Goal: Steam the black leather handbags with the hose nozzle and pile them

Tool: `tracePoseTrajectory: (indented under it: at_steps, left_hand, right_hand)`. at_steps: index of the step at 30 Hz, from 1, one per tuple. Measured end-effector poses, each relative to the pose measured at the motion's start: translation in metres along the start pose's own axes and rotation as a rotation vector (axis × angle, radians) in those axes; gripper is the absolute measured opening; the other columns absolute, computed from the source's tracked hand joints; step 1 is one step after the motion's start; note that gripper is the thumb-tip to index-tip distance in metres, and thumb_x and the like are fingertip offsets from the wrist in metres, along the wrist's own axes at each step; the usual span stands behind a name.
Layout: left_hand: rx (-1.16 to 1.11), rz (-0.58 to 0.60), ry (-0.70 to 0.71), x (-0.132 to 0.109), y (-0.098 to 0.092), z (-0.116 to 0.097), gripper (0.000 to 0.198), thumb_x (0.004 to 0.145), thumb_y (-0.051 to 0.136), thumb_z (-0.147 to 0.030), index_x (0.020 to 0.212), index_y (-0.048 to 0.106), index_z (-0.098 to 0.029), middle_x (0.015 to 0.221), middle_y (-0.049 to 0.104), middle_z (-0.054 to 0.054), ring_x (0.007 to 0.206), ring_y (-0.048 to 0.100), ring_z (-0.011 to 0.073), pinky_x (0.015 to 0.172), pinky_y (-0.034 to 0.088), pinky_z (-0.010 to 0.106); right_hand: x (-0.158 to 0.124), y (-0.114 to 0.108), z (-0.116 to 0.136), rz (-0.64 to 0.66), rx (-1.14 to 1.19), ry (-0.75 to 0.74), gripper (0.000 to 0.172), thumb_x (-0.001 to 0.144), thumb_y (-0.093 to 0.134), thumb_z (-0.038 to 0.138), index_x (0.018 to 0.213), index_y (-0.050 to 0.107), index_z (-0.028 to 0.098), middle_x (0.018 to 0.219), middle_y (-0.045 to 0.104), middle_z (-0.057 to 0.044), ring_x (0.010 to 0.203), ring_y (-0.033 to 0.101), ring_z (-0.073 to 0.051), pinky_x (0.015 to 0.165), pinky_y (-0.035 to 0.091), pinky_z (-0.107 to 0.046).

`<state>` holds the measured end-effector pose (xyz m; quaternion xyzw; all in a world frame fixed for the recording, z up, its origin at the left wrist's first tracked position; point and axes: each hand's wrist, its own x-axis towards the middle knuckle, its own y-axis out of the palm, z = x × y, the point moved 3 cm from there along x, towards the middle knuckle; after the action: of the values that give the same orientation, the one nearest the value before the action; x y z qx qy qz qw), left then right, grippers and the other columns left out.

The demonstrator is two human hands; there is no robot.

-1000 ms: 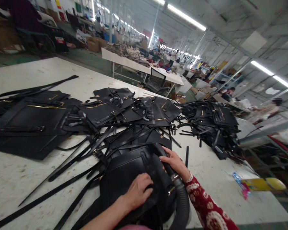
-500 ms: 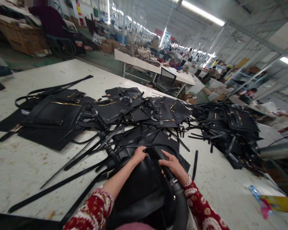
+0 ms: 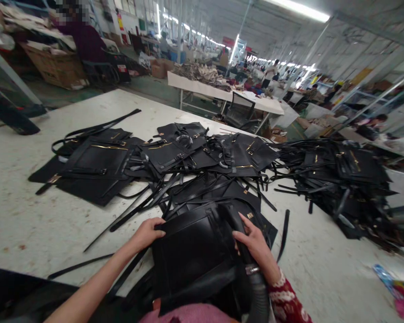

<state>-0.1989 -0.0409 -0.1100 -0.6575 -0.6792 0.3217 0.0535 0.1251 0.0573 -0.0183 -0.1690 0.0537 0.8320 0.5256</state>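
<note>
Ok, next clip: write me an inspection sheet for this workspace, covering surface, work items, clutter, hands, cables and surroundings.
Surface: pale table, marked with brownish stains.
Work items: black bag in front of the person; more black bags with gold-coloured zips spread beyond it; a heap of black pieces at right.
Clutter: loose strap right of the right hand; blue, pink and yellow item at the right edge, identity unclear.
Left hand: fingers pinching the bag's far left corner.
Right hand: fingers around a black nozzle.
Cables: nothing seen; a ribbed hose joins the nozzle.
Surroundings: second table with heaped material, mesh-back chair, other people farther off.
</note>
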Motion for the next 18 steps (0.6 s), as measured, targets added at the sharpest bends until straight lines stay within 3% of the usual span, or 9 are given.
tracePoseTrajectory:
  at_steps: [5,7,10,13,18]
  left_hand:
    - [-0.812,0.032,-0.204,-0.017,0.014,0.015,0.037,0.062,0.064,-0.028,0.096,0.061,-0.013,0.085,0.066,0.006,0.070,0.059,0.0154,0.065,0.044,0.026]
    - [-0.936,0.044,-0.245,-0.021,0.015,0.017,0.040,0.061,0.068,-0.029,0.098,0.062,-0.013,0.083,0.066,0.006,0.067,0.058,0.0135,0.061,0.043,0.023]
    - [-0.981,0.021,-0.208,-0.025,0.009,0.019,0.039,0.066,0.067,-0.031,0.101,0.061,-0.015,0.083,0.065,0.004,0.068,0.057,0.0119,0.060,0.043,0.021]
    - [-0.969,0.004,-0.160,-0.030,0.004,0.020,0.038,0.069,0.064,-0.033,0.103,0.060,-0.017,0.090,0.065,0.005,0.077,0.058,0.0136,0.069,0.045,0.024]
    - [-0.638,-0.161,-0.111,-0.040,0.004,0.020,0.044,0.068,0.062,-0.041,0.105,0.058,-0.018,0.108,0.061,0.008,0.098,0.055,0.0213,0.083,0.043,0.032]
  right_hand:
    - [-0.034,0.005,-0.007,0.046,0.011,-0.009,0.078,0.067,0.070,0.032,0.134,0.032,0.018,0.075,0.065,-0.002,0.053,0.058,-0.018,0.045,0.048,-0.026]
    - [-0.046,0.008,-0.009,0.056,0.021,-0.028,0.075,0.066,0.070,0.031,0.132,0.036,0.019,0.094,0.064,-0.005,0.070,0.061,-0.022,0.054,0.051,-0.028]
    - [-0.063,0.013,-0.013,0.071,0.020,-0.016,0.069,0.070,0.067,0.028,0.131,0.036,0.022,0.107,0.060,-0.005,0.078,0.060,-0.021,0.058,0.050,-0.027]
    - [-0.078,0.014,-0.019,0.061,0.010,0.012,0.068,0.073,0.064,0.027,0.133,0.033,0.023,0.099,0.062,-0.003,0.064,0.057,-0.017,0.052,0.047,-0.025]
    - [-0.094,0.005,-0.037,0.005,0.022,0.059,0.071,0.072,0.066,0.029,0.133,0.031,0.024,0.098,0.060,-0.002,0.053,0.051,-0.013,0.047,0.044,-0.025]
